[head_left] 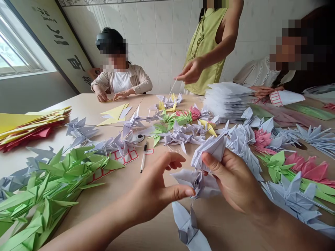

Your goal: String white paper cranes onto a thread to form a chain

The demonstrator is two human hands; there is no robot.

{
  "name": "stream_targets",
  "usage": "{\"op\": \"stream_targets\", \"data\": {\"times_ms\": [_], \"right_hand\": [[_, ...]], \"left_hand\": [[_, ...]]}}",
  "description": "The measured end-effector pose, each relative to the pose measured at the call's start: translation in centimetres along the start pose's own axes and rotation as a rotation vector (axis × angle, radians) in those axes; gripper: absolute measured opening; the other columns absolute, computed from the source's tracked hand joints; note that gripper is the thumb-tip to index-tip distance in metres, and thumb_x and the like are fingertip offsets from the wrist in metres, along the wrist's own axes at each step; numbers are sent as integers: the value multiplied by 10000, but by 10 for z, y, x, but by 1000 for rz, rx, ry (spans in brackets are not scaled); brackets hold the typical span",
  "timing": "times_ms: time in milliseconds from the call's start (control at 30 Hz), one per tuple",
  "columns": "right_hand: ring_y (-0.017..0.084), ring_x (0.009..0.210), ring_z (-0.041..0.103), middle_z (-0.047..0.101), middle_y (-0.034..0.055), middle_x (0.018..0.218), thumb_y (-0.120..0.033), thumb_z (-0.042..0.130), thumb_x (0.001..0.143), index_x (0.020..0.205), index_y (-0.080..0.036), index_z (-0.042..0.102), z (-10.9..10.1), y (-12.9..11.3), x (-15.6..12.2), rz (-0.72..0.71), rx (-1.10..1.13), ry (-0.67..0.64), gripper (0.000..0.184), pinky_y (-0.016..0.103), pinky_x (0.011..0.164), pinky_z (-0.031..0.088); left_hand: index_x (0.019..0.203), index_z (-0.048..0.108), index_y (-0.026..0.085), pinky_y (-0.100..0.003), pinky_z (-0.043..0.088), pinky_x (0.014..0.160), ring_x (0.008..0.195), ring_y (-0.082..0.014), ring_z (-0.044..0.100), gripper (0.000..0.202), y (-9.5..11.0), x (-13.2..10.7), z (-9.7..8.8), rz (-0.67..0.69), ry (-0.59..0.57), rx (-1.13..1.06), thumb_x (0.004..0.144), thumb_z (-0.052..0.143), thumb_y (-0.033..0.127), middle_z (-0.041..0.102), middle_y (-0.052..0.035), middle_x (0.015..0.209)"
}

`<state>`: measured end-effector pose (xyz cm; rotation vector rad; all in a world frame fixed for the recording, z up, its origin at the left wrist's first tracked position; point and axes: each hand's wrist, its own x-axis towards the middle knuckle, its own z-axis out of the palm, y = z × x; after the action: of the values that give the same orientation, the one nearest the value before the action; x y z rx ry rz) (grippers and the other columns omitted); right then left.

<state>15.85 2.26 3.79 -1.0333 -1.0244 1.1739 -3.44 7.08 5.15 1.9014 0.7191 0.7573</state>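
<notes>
Between the thumb and fingers of my right hand is a pale lilac folded paper crane, perhaps several pressed together. Just below it hangs a second lilac paper crane, wings spread. My left hand is open beside that one, its thumb apart from the curled fingers; the thumb tip lies at the crane's edge, and I cannot tell whether it touches. Lower down, a third lilac crane seems joined to the others by a thin string. My right hand's fingertips are hidden behind the paper.
Green folded cranes are heaped at left, and yellow and red paper sheets behind them. A pen lies mid-table. Strung cranes stretch right, near a white stack. Across the table a person stands between two others.
</notes>
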Motion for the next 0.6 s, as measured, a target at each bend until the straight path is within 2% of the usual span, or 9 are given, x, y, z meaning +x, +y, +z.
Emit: {"op": "stream_targets", "data": {"times_ms": [133,300,433,600], "right_hand": [[100,662,578,622,-21,745,-396,704,854,845,-217,653,6,-7,0,8,112,39,186,194,601,529],[118,709,661,651,-17,785,-386,724,838,845,-219,674,11,-11,-2,18,168,52,175,205,620,584],[123,720,682,676,-14,800,-382,718,845,859,-226,679,9,-11,-2,19,195,37,161,233,662,609],[123,720,698,703,-4,834,-389,725,838,877,-229,694,5,-11,0,-15,151,46,168,217,656,609]], "left_hand": [[1170,577,236,-302,404,832,985,-237,549,511,-4,-3,4,59,-87,242,738,790,407,613,-71,1082],[1083,668,230,-320,390,749,843,-240,551,382,-9,-2,10,150,8,417,767,756,427,641,-73,915],[1023,727,272,-314,381,737,801,-223,541,171,-10,-1,9,193,63,399,884,631,302,622,-66,847],[943,721,241,-271,366,661,730,-181,536,175,-6,1,3,159,114,335,908,560,185,592,-43,797]]}}
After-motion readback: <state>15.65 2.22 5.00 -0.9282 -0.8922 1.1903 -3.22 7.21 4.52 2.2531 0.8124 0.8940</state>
